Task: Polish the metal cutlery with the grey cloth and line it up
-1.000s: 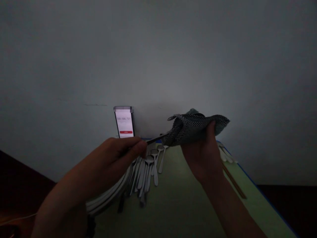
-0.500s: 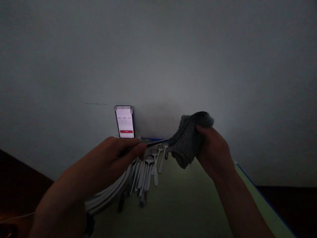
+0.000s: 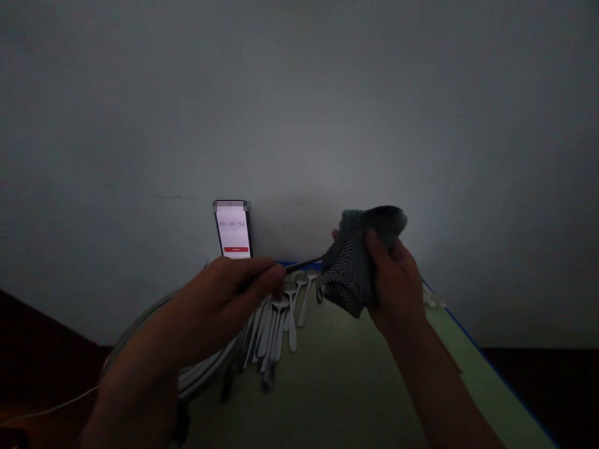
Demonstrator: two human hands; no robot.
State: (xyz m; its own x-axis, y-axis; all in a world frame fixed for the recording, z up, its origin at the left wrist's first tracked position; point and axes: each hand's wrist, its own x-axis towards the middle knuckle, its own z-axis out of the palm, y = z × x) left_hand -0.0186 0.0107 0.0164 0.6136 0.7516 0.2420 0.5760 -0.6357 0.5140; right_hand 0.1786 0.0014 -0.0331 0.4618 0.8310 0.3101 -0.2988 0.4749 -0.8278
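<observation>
My left hand (image 3: 238, 290) pinches the near end of a thin metal piece of cutlery (image 3: 303, 264), held roughly level above the table. Its far end disappears into a grey-and-black patterned cloth (image 3: 349, 265), so its kind is hidden. My right hand (image 3: 397, 287) is closed around the cloth, thumb on the near side and a fingertip showing past its far edge. Below and between my hands lie several spoons (image 3: 292, 321), bunched with their handles toward me. Darker handles at the near end of the bunch are too dim to name.
A lit phone (image 3: 234, 234) showing a timer leans against the wall (image 3: 299, 125). Stacked pale plates (image 3: 206, 371) sit under my left forearm. White pieces (image 3: 433, 298) and a thin brown stick (image 3: 452, 352) lie near the right edge of the green table (image 3: 337, 386).
My left hand has shifted slightly right. My right thumb has moved on the cloth, and a fingertip now shows behind it. The view has shifted a little, exposing more of the table's right side.
</observation>
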